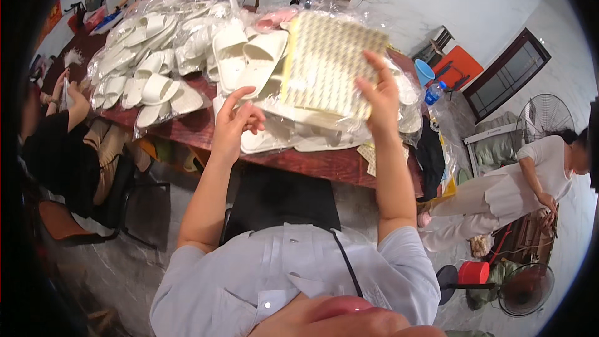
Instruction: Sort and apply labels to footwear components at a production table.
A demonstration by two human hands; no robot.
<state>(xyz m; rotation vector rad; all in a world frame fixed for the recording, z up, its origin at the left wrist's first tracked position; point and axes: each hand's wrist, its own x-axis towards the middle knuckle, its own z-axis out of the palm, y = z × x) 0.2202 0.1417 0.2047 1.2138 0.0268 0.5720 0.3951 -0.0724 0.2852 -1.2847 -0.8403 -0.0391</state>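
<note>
My right hand [382, 97] grips the right edge of a sheet of small printed labels [334, 65], pale with a yellow border, held up over the table. The thumb lies on its face. My left hand [238, 126] is left of the sheet, index finger stretched out and the others loosely bent, apparently with nothing in it. Just beyond its fingertips lies a pair of white slippers [249, 59]. More white slippers [268, 137], partly hidden by my left hand and the sheet, lie in clear plastic at the near side of the table.
Bagged white slippers [159, 90] are heaped across the left of the dark red table [312, 165]. A water bottle [435, 92] and a blue bucket [423, 72] are at the right. Several people sit around the table; a person in white [499, 181] stands near a fan [546, 122].
</note>
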